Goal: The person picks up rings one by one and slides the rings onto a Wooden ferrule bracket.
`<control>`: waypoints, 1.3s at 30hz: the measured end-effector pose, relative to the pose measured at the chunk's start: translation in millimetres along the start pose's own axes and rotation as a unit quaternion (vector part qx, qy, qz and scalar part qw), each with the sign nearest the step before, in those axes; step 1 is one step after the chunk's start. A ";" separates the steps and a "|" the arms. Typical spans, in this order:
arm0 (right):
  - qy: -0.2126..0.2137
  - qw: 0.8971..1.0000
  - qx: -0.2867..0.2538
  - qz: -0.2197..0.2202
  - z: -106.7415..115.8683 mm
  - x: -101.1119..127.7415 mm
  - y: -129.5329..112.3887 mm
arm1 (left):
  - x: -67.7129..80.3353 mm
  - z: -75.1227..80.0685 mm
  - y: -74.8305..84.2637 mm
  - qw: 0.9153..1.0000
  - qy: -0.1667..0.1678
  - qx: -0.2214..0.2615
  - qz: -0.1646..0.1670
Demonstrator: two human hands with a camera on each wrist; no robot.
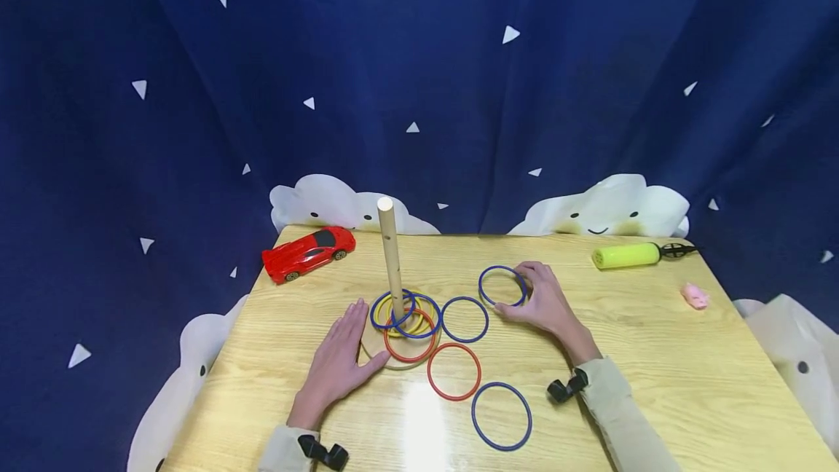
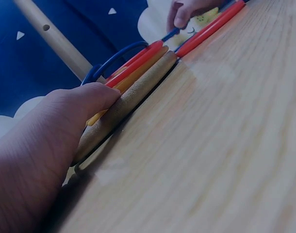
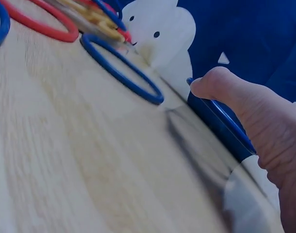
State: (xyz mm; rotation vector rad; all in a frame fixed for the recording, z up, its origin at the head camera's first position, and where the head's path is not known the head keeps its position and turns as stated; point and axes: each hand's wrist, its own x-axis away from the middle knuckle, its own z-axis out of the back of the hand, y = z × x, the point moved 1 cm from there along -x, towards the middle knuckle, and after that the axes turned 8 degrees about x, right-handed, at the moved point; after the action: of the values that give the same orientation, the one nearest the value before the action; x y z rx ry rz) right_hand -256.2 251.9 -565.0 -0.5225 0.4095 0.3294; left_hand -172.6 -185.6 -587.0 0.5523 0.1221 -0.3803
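Note:
My left hand rests beside a wooden ring-toss stand, fingers straight and thumb touching the rim of its round base. From that base rises an upright wooden peg. Around the peg's foot lie several yellow, blue and red rings, including a red ring at the front. To the right of the stand, my right hand pinches a blue ring between thumb and fingers. It is held above the tabletop, with its shadow visible in the right wrist view.
Between the hands lie a blue ring, a red ring and a nearer blue ring. A red toy car sits at the back left. A yellow-green hand pump and a small pink piece are at the right.

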 end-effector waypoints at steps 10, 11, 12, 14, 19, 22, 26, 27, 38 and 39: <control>0.023 0.999 -0.014 0.035 27.4 -18.0 -20.2 | 1.1 2.3 1.5 1.000 0.001 0.014 0.002; 0.024 0.999 -0.014 0.038 29.1 -20.9 -21.3 | 0.6 2.3 1.5 1.000 0.000 0.013 0.003; 0.025 0.999 -0.015 0.040 31.0 -23.7 -22.6 | 0.2 2.4 1.5 1.000 -0.001 0.014 0.003; 0.028 0.998 -0.018 0.046 34.8 -29.2 -26.0 | -0.4 2.2 1.0 1.000 -0.002 0.015 0.003; 0.035 0.997 -0.025 0.067 47.1 -42.5 -40.7 | -1.1 1.6 -0.5 1.000 -0.001 0.012 0.001; 0.038 0.995 -0.031 0.082 55.3 -49.6 -51.1 | 0.0 1.6 -0.1 1.000 0.003 0.009 -0.002; 0.039 0.994 -0.053 0.091 70.1 -58.4 -68.4 | 2.1 1.6 0.9 1.000 0.005 0.012 -0.002; 0.042 0.993 -0.058 0.094 74.2 -61.4 -72.9 | 2.3 1.5 1.0 1.000 0.005 0.013 -0.002; 0.106 0.972 -0.093 0.185 116.8 -106.5 -119.1 | 0.6 1.9 0.8 1.000 0.001 0.006 -0.002; 0.111 0.970 -0.096 0.192 120.1 -110.1 -123.2 | 0.5 1.7 0.9 1.000 0.001 0.007 -0.002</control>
State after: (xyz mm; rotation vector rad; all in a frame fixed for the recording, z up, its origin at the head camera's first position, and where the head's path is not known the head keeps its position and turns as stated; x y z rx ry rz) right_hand -267.3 194.3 -369.3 -0.6723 0.7038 0.6918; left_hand -171.8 -186.0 -585.3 0.5668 0.1230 -0.3850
